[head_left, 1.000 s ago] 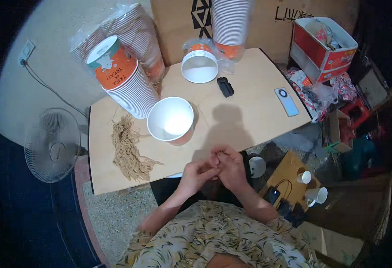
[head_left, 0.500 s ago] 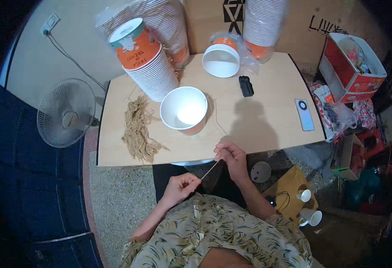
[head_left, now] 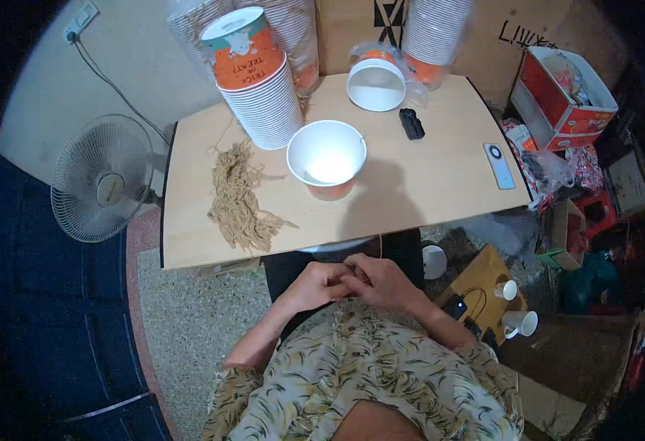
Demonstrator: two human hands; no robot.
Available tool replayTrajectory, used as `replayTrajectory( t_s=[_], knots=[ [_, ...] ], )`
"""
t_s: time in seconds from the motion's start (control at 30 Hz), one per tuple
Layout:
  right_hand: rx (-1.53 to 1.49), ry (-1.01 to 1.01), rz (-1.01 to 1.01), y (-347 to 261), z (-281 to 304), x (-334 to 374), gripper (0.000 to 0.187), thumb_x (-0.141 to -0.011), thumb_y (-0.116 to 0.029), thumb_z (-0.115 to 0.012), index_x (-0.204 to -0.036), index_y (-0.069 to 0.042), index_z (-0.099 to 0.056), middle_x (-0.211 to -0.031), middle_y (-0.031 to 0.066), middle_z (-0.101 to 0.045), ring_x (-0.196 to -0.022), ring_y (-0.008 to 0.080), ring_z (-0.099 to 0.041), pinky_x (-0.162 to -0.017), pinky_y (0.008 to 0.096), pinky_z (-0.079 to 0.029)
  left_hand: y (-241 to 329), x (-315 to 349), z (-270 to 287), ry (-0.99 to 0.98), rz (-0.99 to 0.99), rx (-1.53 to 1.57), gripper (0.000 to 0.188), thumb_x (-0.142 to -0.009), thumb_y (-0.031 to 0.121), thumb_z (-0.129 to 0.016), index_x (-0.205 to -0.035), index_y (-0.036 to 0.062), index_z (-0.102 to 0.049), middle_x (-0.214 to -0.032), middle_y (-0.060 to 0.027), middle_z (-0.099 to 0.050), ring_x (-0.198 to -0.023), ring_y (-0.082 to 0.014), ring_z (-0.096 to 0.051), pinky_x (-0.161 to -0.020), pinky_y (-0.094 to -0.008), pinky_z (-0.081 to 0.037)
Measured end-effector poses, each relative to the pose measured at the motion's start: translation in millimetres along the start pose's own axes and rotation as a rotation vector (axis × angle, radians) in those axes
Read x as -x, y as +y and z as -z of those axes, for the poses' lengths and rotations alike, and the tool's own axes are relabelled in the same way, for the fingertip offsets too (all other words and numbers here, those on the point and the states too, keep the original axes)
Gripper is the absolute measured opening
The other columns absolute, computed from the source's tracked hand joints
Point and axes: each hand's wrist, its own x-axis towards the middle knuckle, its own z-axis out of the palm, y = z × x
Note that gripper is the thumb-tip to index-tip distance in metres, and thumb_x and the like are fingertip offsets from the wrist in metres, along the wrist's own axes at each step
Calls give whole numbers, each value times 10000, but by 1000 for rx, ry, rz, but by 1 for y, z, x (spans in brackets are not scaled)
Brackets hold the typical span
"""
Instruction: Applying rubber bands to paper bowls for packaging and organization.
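My left hand and my right hand meet over my lap, just below the table's near edge. Their fingers are curled and pinched together, touching one another. A thin beige string hangs near the right hand; the part between the fingers is mostly hidden. Beyond the hands, a white-lined paper bucket stands upright on the table. To its left lies a loose bundle of beige strings.
A tall stack of orange-and-white paper buckets stands behind on the table. A bucket on its side, a black object and a phone lie rightward. A fan stands left; cups sit low at right.
My hands have come together from apart, the right one moving down toward my lap. The string stretched between them no longer shows there. The view has shifted slightly.
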Motion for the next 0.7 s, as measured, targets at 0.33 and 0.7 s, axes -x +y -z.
replayTrajectory(
  t_s=[0.33,0.7],
  knots=[
    [-62,-21,161,4,10,-11,111,-835,-78,-721,-863,-5,-642,-776,117,-616,-702,249,-614,-611,343,-483,4,5,29,15,58,130,118,-924,82,-662,-973,-24,-683,-873,-44,-702,-802,-86,-630,-704,-254,-520],
    [-70,780,269,-38,101,-81,76,-861,-52,-738,-911,-11,-699,-694,20,-573,-578,65,-468,-520,221,-384,34,-85,177,456,-445,-1262,202,-891,106,-586,-1075,100,-669,-1306,-111,-585,-1258,-310,-520,-1042,-408,-445]
  ],
)
